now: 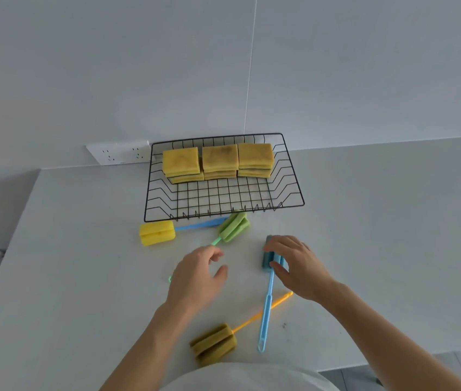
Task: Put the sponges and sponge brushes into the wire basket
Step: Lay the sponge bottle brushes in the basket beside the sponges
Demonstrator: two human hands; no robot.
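1. Yellow brush (157, 233) lies on the counter (364, 221), just before the basket (294, 176).
2. Green brush (233, 228) lies beside it.
3. Left hand (198, 280) hovers over the green handle, fingers loosely curled, empty.
4. Sponges (219, 162) stacked at the basket's back.
5. Right hand (297, 266) grips the blue brush (267, 300), which crosses the olive brush (215, 344).

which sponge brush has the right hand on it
The blue-headed brush with the light blue handle: the right hand rests on its head. The green, yellow and olive brushes lie untouched.
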